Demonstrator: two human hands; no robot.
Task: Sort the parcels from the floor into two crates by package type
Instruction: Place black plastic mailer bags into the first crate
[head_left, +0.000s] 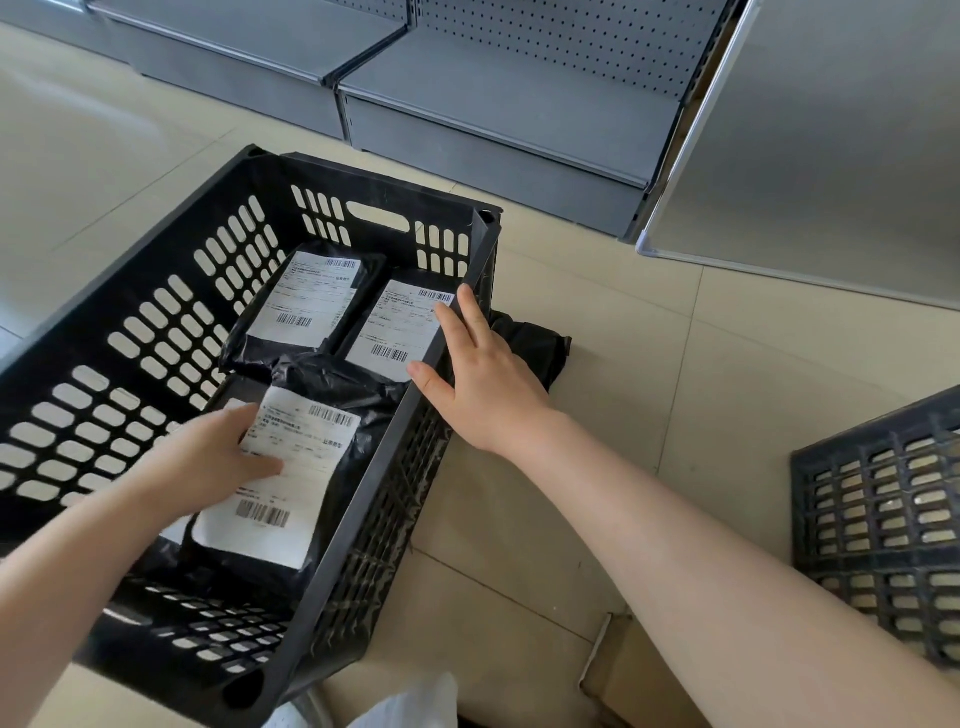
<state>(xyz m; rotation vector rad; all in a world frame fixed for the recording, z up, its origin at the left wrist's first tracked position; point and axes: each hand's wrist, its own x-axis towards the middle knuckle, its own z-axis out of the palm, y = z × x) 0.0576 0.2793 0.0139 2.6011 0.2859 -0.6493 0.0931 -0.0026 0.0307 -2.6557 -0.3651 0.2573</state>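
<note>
Black crate (457, 332) is steadied by the flat, open right hand (478, 374); left hand (208, 457) fingers (260, 470) press a bagged parcel (291, 467) down.

Parcels (311, 306) cover most of the black crate (156, 332) bottom. Bare floor (675, 389) lies open between it and the second crate (883, 519); shelving (493, 119) blocks behind.

Parcel labels (291, 467) carry barcodes; print unreadable.
</note>
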